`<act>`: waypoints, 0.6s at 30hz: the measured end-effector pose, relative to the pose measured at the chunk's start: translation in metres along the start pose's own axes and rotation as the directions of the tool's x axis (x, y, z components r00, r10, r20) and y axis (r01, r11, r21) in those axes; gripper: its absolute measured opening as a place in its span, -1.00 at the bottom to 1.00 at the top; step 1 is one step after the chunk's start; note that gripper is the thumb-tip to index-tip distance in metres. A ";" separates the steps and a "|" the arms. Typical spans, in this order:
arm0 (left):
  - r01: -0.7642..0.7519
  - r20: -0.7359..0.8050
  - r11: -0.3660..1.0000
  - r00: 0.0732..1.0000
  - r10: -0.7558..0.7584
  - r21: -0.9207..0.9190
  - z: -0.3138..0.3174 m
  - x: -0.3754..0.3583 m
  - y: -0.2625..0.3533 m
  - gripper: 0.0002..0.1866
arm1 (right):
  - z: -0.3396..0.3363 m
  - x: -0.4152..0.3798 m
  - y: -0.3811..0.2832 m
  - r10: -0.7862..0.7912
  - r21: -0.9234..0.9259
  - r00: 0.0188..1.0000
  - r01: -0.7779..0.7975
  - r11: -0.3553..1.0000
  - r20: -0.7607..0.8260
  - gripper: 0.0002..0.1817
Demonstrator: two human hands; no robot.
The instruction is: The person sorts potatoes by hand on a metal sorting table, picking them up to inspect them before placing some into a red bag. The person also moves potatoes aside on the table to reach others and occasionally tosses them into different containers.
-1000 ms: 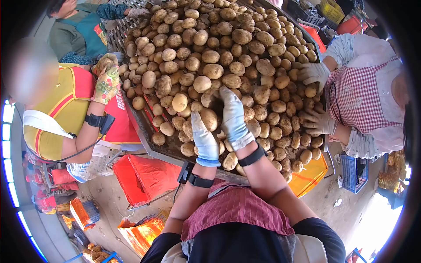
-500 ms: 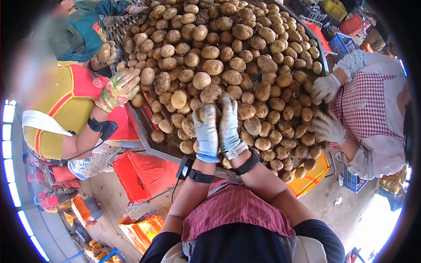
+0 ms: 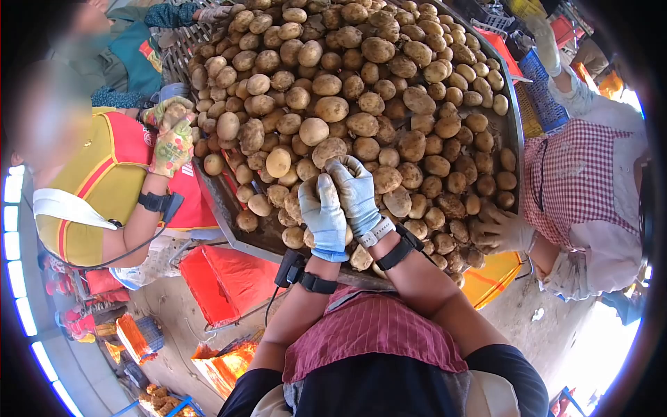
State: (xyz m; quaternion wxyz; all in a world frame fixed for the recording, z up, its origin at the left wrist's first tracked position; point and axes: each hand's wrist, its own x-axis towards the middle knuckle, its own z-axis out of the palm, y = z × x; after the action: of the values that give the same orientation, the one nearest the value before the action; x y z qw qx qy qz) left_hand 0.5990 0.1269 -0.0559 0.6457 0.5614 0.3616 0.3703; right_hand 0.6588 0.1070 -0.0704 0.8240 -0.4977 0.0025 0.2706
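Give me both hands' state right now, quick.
Left hand: curled down on the potatoes at the near edge; a firm hold cannot be told.
Right hand: curled over the potatoes beside it; a hold cannot be told.

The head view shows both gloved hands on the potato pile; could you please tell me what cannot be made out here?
- Head view: whatever the left hand and right hand grip is hidden by the gloves and fingers.
- The potatoes run past the top edge, so the pile's far end is cut off.
- The tray floor is buried under potatoes.
- The lens's dark rim hides the corners.
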 end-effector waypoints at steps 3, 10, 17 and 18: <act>0.059 0.000 0.992 0.998 -0.059 -0.114 0.005 -0.006 0.007 -0.56 | -0.009 0.008 0.002 0.122 0.408 0.993 -0.109 0.907 -0.007 -0.83; 0.303 0.233 0.952 0.923 -0.305 0.045 0.009 0.020 0.043 -0.42 | -0.039 0.024 -0.011 0.312 0.644 0.945 -0.300 0.704 0.098 -0.80; 0.392 0.294 0.848 0.909 -0.296 -0.356 0.021 0.048 0.046 -0.26 | -0.056 0.007 -0.060 0.376 0.659 0.921 -0.346 0.668 0.102 -0.59; 0.499 0.335 0.768 0.860 -0.384 -0.402 0.013 0.044 0.030 -0.28 | -0.055 0.000 -0.058 0.278 0.542 0.960 -0.243 0.805 0.017 -0.60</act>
State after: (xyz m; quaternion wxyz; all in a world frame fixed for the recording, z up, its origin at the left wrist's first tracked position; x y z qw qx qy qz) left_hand 0.6288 0.1627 -0.0266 0.8701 0.3233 0.3035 0.2153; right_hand 0.6993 0.0415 -0.0505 0.8849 -0.2493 0.1726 0.3536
